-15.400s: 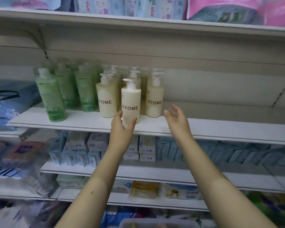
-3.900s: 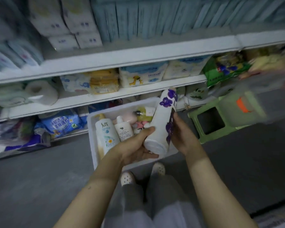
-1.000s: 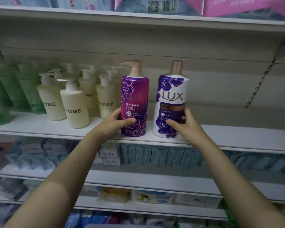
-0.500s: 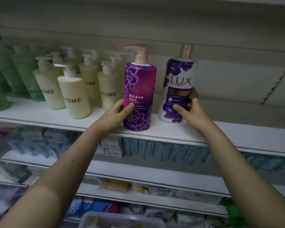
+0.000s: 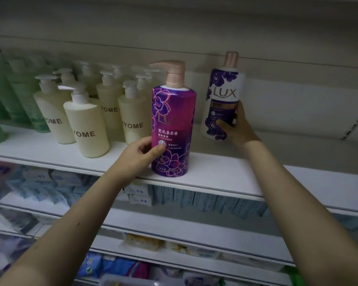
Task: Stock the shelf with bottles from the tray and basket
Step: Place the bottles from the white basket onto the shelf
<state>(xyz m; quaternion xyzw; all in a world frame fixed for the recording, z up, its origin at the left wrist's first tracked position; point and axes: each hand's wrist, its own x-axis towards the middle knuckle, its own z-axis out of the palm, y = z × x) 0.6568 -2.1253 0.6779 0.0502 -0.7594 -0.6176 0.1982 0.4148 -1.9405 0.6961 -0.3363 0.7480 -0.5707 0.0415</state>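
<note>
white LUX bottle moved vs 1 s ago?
Yes. The white LUX bottle has gone deeper, from near the front edge of the shelf toward the back panel, right hand gripping it.

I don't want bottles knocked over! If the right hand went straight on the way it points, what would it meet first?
The right hand grips the white LUX bottle, so that comes first. Behind it, the way looks free up to the shelf's back wall, though depth is hard to judge.

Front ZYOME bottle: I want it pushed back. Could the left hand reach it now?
Probably, once freed: the left hand grips the purple LUX pump bottle, and the front ZYOME bottle stands unobstructed.
</note>
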